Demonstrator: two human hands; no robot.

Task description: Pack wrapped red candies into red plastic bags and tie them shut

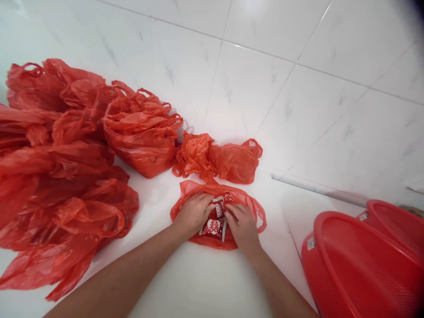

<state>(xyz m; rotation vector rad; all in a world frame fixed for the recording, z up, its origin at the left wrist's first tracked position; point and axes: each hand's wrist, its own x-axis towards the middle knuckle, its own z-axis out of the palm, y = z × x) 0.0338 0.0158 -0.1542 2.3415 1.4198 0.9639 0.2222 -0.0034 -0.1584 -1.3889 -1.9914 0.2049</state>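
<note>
A red plastic bag lies spread on the white table in front of me. On it are small dark-red packets. The nearest packet bears a red double-happiness sign on a white heart-shaped patch. A smaller packet with pale round marks sits just beyond it, between my hands. My left hand has its fingers closed at the left edge of that smaller packet. From the right, my right hand pinches its other edge. Another red-and-white packet lies behind my fingertips; its lower part is covered.
Crumpled red plastic bags heap up on the left. A full-looking red bag and two smaller red bags stand along the tiled wall. Red plastic baskets are at the right, beside the white table.
</note>
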